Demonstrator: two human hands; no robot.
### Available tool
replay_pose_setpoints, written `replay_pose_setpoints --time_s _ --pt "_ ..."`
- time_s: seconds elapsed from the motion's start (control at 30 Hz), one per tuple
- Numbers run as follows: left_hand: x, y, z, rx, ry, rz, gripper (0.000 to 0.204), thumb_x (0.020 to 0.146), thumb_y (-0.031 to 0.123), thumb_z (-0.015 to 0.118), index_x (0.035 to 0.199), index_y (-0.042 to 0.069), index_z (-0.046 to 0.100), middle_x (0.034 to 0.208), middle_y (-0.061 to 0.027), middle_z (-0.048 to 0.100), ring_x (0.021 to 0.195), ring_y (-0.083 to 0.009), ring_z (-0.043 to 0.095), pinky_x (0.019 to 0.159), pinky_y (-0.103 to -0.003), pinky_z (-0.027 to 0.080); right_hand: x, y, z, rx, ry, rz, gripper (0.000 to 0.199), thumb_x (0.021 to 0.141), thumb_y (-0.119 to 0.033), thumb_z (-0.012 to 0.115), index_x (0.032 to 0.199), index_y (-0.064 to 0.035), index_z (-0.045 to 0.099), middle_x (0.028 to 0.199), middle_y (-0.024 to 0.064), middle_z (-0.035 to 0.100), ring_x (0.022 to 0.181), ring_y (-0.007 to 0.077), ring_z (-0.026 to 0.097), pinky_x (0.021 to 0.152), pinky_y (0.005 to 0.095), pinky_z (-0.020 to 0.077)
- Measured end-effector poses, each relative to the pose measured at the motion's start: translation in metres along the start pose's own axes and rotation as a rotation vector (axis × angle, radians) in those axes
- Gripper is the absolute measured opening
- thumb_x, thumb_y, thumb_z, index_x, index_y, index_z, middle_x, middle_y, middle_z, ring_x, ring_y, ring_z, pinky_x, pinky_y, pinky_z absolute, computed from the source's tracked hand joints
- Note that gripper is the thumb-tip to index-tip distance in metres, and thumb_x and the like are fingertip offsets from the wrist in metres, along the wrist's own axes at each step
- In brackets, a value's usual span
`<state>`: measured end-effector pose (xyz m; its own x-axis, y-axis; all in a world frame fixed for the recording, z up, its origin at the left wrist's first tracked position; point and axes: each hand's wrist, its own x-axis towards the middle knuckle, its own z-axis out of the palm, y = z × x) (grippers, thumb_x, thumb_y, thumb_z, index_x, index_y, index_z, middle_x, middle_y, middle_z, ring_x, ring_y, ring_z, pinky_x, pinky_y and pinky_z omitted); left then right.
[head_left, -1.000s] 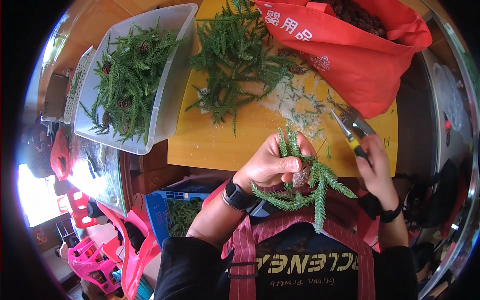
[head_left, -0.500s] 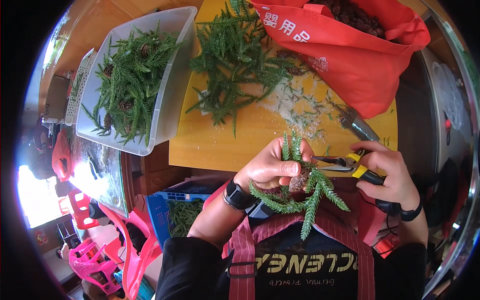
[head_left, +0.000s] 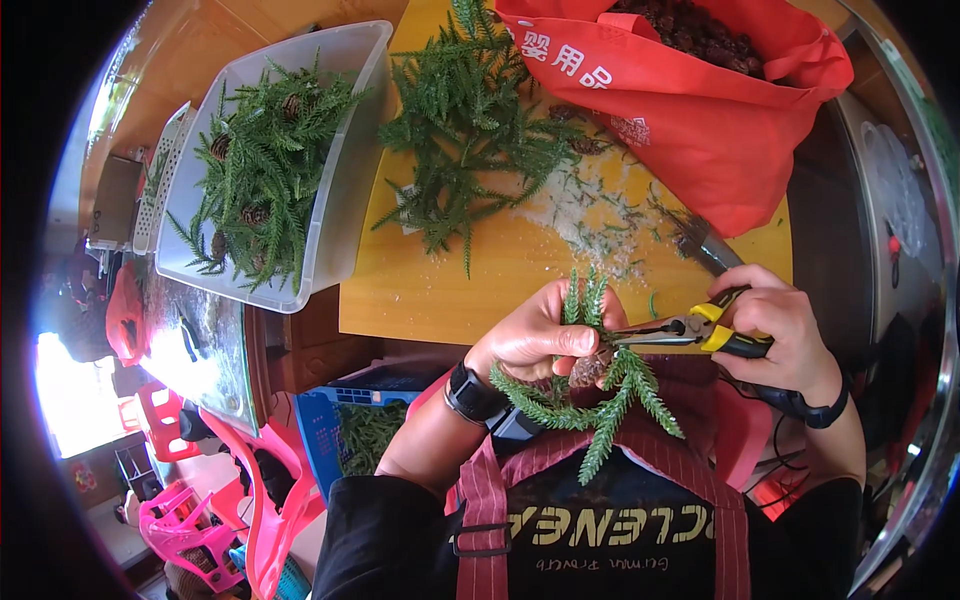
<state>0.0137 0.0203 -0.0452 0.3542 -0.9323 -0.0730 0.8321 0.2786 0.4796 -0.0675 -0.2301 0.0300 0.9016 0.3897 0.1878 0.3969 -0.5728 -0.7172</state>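
Observation:
My left hand (head_left: 545, 335) is closed round an artificial pine sprig (head_left: 630, 390), pinching it between thumb and fingers just in front of the table's near edge. A brown pine cone (head_left: 590, 368) sits at the middle of the sprig, below my thumb. My right hand (head_left: 785, 330) grips long-nosed pliers (head_left: 690, 328) by their black and yellow handles. The pliers' jaws point left and reach the sprig's stem beside the cone, close to my left fingertips. What exactly lies between the jaws is too small to make out.
A translucent bin (head_left: 335, 190) of green sprigs with cones stands at the left. More loose sprigs (head_left: 470, 130) lie on the yellow table (head_left: 400, 300), beside white crumbs and a brush (head_left: 710, 250). A red bag (head_left: 700, 130) of cones rests at the far right; a blue crate (head_left: 320, 430) sits below.
The pliers have moved left to the sprig's stem, and their jaws have come together. My right fingers have closed further round the handles. My left hand stays almost still.

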Motion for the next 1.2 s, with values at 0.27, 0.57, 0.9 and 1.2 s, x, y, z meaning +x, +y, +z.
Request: replay_pose_setpoints --time_s 0.27,0.57,0.9,1.2 --pt "0.000 0.006 0.004 0.055 0.015 -0.045 0.031 0.075 0.021 0.074 0.079 0.001 0.050 0.064 -0.0021 0.049 0.041 -0.0003 0.042 0.041 -0.013 0.033 -0.006 -0.005 0.004 -0.061 0.062 0.001 0.028 0.057 -0.004 0.074 0.069 -0.0049 0.049 0.069 0.0103 0.058 0.078 0.0319 0.060 0.062 0.0340 0.0474" --pt "-0.001 0.010 0.027 0.322 0.359 0.188 0.027 0.075 0.011 0.073 0.091 -0.001 0.055 0.072 -0.0053 0.059 0.047 -0.0045 0.048 0.042 -0.016 0.036 -0.015 -0.012 0.013 -0.115 0.183 0.101 0.024 0.061 -0.002 0.070 0.068 -0.0031 0.047 0.071 0.0142 0.055 0.074 0.0341 0.059 0.060 0.0344 0.0470" --pt "0.003 0.014 0.051 1.193 0.512 0.653 0.020 0.071 -0.004 0.069 0.087 -0.001 0.058 0.080 -0.0087 0.062 0.064 -0.0132 0.059 0.054 -0.023 0.048 -0.022 -0.025 0.023 -0.056 0.267 0.270 0.024 0.065 -0.002 0.066 0.067 -0.0017 0.043 0.068 0.0139 0.049 0.073 0.0309 0.058 0.061 0.0327 0.0444" --pt "0.010 0.013 0.045 1.973 0.318 1.097 0.027 0.063 -0.007 0.068 0.087 0.000 0.060 0.086 -0.0146 0.061 0.076 -0.0264 0.062 0.062 -0.031 0.050 -0.032 -0.026 0.037 0.214 0.213 0.476 0.019 0.075 -0.003 0.061 0.072 -0.0016 0.043 0.076 0.0096 0.054 0.071 0.0109 0.056 0.059 0.0254 0.0433"
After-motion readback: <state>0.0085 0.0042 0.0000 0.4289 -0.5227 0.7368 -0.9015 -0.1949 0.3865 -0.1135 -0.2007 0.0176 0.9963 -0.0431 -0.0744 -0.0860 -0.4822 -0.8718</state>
